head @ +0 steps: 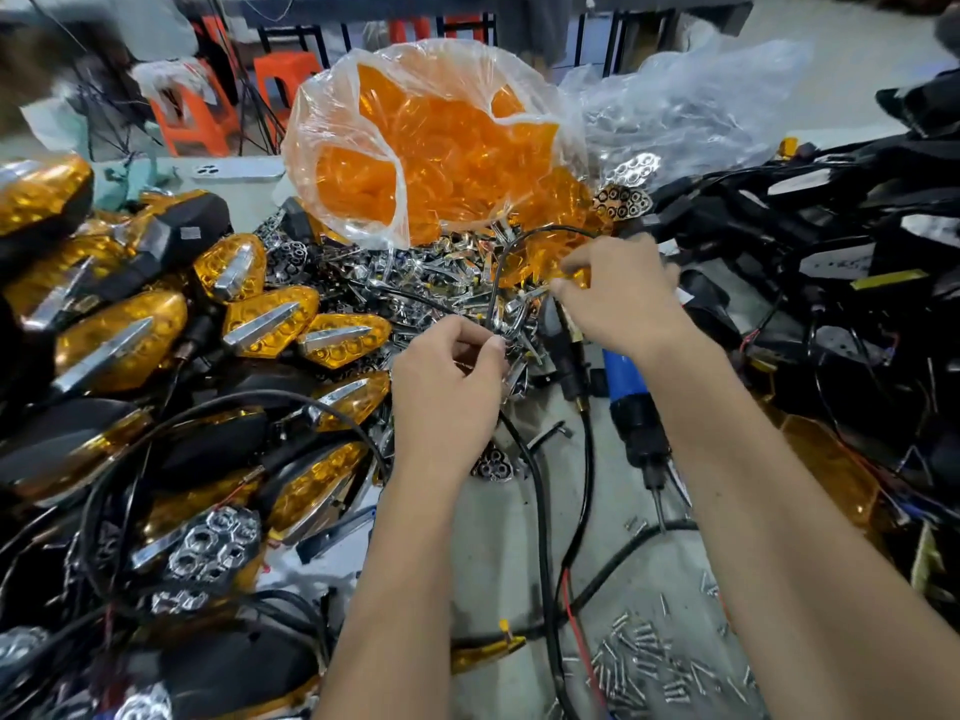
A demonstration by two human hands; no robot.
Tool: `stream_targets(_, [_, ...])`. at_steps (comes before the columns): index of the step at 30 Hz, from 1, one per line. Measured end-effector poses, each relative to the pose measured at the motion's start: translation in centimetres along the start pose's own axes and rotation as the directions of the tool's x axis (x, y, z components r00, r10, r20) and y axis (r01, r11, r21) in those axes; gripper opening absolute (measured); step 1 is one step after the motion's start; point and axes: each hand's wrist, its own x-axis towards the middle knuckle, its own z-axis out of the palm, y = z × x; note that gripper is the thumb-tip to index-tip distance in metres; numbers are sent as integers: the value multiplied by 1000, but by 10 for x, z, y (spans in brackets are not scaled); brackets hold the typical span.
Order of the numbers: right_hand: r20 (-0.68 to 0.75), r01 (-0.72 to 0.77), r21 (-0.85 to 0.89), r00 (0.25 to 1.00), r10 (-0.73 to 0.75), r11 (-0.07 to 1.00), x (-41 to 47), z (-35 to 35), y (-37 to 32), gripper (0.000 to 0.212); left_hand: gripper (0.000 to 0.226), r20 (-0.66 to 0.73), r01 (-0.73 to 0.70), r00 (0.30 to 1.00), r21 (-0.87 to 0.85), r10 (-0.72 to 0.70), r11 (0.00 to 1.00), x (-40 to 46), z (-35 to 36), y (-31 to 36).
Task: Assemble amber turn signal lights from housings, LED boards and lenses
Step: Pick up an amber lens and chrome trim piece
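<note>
Many amber lenses (441, 163) fill the clear bag (415, 96); both hands' fingers (488, 345) pinch chrome parts (415, 272)

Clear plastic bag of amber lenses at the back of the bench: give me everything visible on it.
The clear plastic bag of amber lenses is a thin, crinkled, glossy film sack, bulging with many translucent orange lens pieces. Its mouth is open and slumped toward the camera, folds of film running down the front. It sits upright at the far middle of the bench, its lower edge resting on the heap of small chrome parts. A second clear bag holding chrome reflectors lies against its right side. Neither hand touches it.
</note>
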Motion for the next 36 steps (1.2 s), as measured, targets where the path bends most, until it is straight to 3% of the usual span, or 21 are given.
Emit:
stream_targets(4, [18, 123, 106, 992, -126, 987, -36, -15, -10, 25, 16, -22, 100, 994, -216, -107, 971, -1, -1, 8])
stream_targets(7, [70, 203, 90, 975, -210, 975, -52, -22, -23, 27, 40, 79, 211, 977, -367, -196, 906, -3, 1, 14])
stream_targets(10, [181, 345, 201, 907, -381, 917, -60, -23, -31, 23, 49, 119, 235, 972, -366, -205, 900, -1, -1, 15])
stream_targets(13, [134, 297, 427, 913, -384, 854, -66, -18, -33, 18, 45, 75, 231, 973, -339, -219, 912, 0, -3, 13])
stream_targets(19, [172, 324, 538, 861, -478, 778, -71, -4, -27, 20, 27, 56, 427, 857, -635, -513, 644, 3, -14, 10])
stream_targets(22, [65, 281, 626, 911, -407, 728, -71, -1, -27, 19, 14, 71, 418, 835, -726, -545, 546, 6, -15, 13])
stream_targets(24, [-78, 300, 498, 950, -302, 813, -69, 4, -26, 23, 11, 52, 409, 828, -737, -558, 538, 7, -14, 13])
stream_targets(25, [-83, 289, 399, 957, -279, 870, -69, 6, -25, 33, 11, 53, 404, 827, -749, -559, 526, 8, -14, 12])
stream_targets(28, [127, 184, 280, 966, -226, 942, -69, 12, -19, 65, 14, 106, 400, 827, -801, -551, 445, 8, -17, 9])
stream_targets(30, [192, 143, 353, 956, -221, 925, -70, 14, -18, 63, 18, 147, 402, 828, -829, -541, 390, 8, -20, 8])
stream_targets(33, [174, 103, 461, 964, -203, 881, -68, 12, -17, 51, 21, 182, 363, 851, -882, -493, 300, 9, -25, 13])
stream_targets(36, [84, 54, 434, 991, -100, 899, -64, 9, -10, 45, 23, 96, 258, 878, -921, -470, 293, 9, -30, 15])
